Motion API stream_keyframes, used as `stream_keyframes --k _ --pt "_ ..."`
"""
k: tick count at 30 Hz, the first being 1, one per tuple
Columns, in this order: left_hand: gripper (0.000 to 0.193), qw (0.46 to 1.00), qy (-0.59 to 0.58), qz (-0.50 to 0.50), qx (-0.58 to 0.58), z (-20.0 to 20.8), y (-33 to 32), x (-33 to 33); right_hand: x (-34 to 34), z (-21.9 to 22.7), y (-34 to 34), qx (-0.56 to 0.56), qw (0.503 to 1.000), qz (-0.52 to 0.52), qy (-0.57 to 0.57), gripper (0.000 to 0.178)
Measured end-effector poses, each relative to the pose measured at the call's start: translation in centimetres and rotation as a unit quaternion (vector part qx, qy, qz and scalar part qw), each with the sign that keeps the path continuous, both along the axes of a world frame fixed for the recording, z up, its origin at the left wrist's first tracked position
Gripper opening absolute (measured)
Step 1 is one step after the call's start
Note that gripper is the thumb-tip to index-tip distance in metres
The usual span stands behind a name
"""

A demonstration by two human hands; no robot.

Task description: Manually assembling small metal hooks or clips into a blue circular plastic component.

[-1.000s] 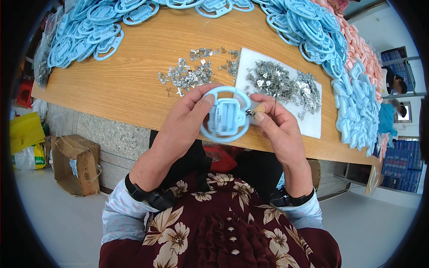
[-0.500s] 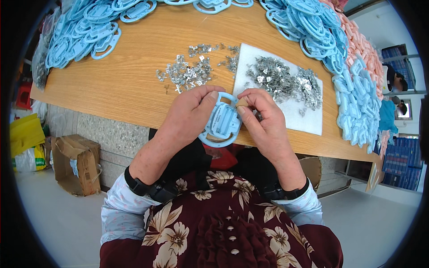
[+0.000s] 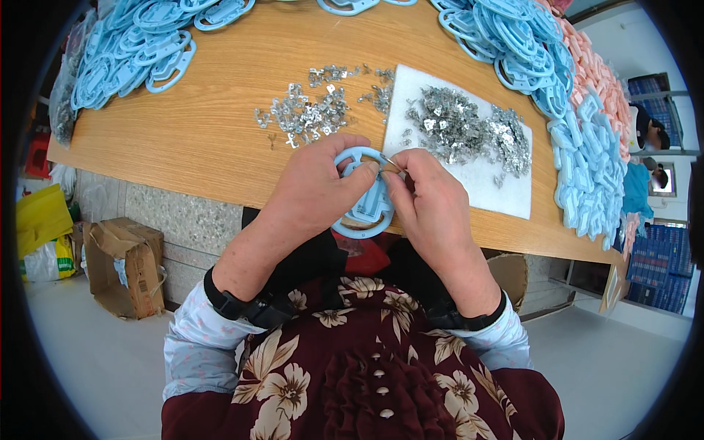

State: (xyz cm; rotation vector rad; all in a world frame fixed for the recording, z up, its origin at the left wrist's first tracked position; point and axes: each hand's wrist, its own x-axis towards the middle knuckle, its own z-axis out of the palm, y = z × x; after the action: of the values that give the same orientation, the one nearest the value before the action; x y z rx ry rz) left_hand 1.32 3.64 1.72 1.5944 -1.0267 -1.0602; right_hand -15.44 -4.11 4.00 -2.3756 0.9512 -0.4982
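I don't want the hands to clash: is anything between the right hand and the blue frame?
Nothing visible: the right hand is at the upper right rim of the blue frame. The left hand grips its left side, thumb close by.

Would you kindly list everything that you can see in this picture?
Ring: one, light blue, front centre
Thin metal item: one, greyish, ring's upper right, partly hidden
Table: one, brown, centre
Pad: one, white, on table
Metal bits: many, silver, on table and pad
Loose rings: many, light blue, table's far left and right
Blocks: many, light blue, table's right
Pink parts: many, pink, beyond blocks
Boxes: at least two, brown, floor
Left hand: one, bare, gripping ring
Right hand: one, bare, pinching thin metal item
Wristbands: two, black, wrists
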Motion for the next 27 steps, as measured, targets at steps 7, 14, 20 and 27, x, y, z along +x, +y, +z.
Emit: stream_keyframes --k 7,14,20,27 --pt "0.039 0.998 0.062 -0.019 0.013 -0.6 -0.3 0.8 -1.5 -0.1 -1.0 0.018 0.996 -0.004 -0.09 0.015" --pt "0.037 0.999 -0.043 -0.025 -0.003 0.0 0.0 0.1 -2.0 0.5 -0.1 0.057 0.998 0.008 -0.02 0.021" --pt "0.037 0.999 -0.033 -0.007 -0.007 0.3 0.4 -0.1 -1.8 0.6 0.4 0.074 0.997 -0.008 -0.031 0.023" --pt "0.036 0.971 -0.212 0.023 -0.105 -1.4 0.5 -1.2 -1.7 0.4 0.5 0.082 0.995 -0.003 -0.05 0.024"
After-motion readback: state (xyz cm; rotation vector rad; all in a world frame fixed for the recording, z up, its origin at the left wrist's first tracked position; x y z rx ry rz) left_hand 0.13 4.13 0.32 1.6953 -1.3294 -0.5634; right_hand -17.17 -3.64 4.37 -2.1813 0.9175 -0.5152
